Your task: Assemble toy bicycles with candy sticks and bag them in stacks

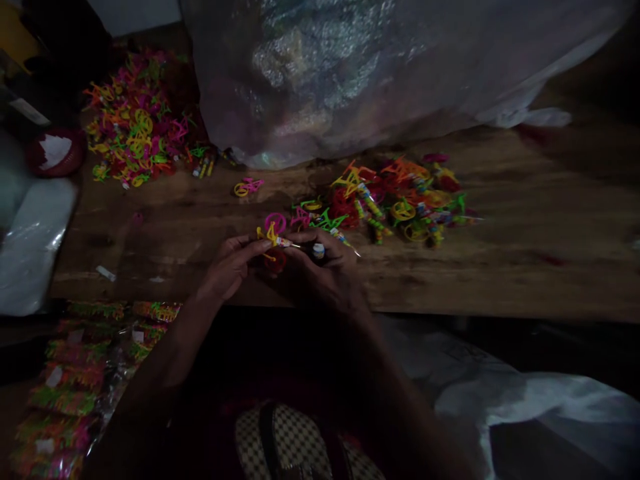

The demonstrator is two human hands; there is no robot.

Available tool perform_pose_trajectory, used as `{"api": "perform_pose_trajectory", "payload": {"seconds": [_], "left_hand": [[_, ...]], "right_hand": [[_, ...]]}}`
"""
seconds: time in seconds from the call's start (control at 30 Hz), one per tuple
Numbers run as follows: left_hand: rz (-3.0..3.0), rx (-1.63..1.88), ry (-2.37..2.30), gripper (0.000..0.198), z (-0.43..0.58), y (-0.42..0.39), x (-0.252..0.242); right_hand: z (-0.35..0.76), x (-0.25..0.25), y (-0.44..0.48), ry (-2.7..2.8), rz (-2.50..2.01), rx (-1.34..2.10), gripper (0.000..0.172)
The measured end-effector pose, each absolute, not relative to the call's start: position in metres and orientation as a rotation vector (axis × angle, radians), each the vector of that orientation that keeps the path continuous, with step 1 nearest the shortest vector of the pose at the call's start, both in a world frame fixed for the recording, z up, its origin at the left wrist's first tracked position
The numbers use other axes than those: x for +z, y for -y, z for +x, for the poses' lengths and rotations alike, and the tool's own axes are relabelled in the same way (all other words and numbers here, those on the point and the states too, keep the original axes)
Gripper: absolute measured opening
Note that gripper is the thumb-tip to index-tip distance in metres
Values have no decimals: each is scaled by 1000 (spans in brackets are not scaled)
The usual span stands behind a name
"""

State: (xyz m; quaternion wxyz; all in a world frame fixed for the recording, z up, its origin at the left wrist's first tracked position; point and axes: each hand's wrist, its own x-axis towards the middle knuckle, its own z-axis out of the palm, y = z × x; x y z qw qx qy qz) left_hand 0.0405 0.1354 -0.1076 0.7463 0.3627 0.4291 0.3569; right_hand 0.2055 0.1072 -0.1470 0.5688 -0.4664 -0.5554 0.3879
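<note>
Both hands are seen at the near edge of the wooden table [500, 267], close to its middle. The left hand [231, 265] is closed, and a small plastic toy [274, 237] in yellow, pink and red is pinched between its thumb and fingertips. The right hand [327, 272] is curled with the fingers pressed together, and a small tube [319, 251] with a pale end is gripped in them. The tube is held just beside the toy, so that the two hands nearly meet above the table edge. Whether toy and tube touch cannot be told in the dim light.

A loose pile of coloured toys [395, 197] is spread on the table just beyond the right hand, towards the far side. A single toy [248, 187] is left lying alone beyond the left hand. A second, larger heap of toys [133, 127] is gathered near the far left corner, with a red round thing [55, 152] beside it at the left edge. A large clear plastic bag [380, 73] is piled along the far edge. A pale wrapped bundle [31, 243] is laid at the left edge, and packed toys in clear packets [75, 380] are stacked below the near left corner.
</note>
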Motion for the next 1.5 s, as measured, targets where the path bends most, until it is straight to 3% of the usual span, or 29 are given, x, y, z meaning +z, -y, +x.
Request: {"api": "perform_pose_trajectory", "payload": {"seconds": [0.23, 0.37, 0.93, 1.1, 1.23, 1.33, 1.5], "left_hand": [[674, 723, -863, 24, 41, -130, -109], [724, 751, -892, 28, 43, -130, -107], [704, 733, -976, 31, 58, -133, -117], [774, 784, -978, 30, 60, -138, -115], [987, 1016, -1121, 26, 59, -138, -109], [1086, 936, -1194, 30, 56, -138, -105], [1238, 1063, -1371, 37, 22, -161, -105]], "right_hand": [[209, -137, -102, 1490, -1044, 790, 21], [213, -133, -99, 1557, -1134, 723, 28], [235, -125, -111, 1790, -1037, 690, 20], [241, -130, -106, 1837, -1106, 472, 17], [233, -136, -99, 1965, -1356, 286, 28], [224, -141, -98, 2022, -1427, 274, 33], [259, -141, -108, 1696, -1469, -8, 25]]}}
